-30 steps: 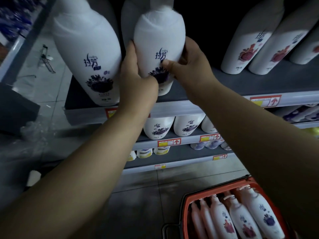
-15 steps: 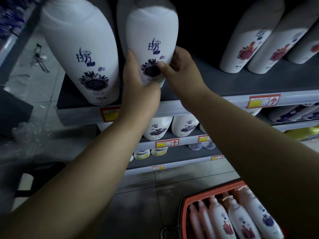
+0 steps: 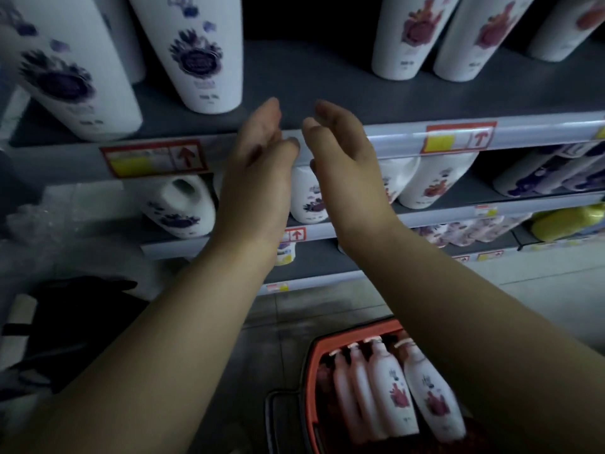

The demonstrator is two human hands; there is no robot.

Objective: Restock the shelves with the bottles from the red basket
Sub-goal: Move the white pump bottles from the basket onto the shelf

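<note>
A white bottle with a purple flower label stands on the grey top shelf, beside a larger one of the same kind. My left hand and my right hand hover side by side in front of the shelf edge, just right of and below that bottle, palms facing each other, fingers relaxed and holding nothing. The red basket sits on the floor at lower right with several white pump bottles bearing red flower labels lying in it.
Red-flower bottles stand at the top shelf's right. Between the two groups the shelf is bare. Lower shelves hold more white bottles and a yellow one. Price tags line the shelf edges. A dark bag lies on the floor at left.
Both hands have let go of the purple-label bottle, which now stands on the top shelf. They have drawn back and down to the shelf edge, and my view has tilted downward.
</note>
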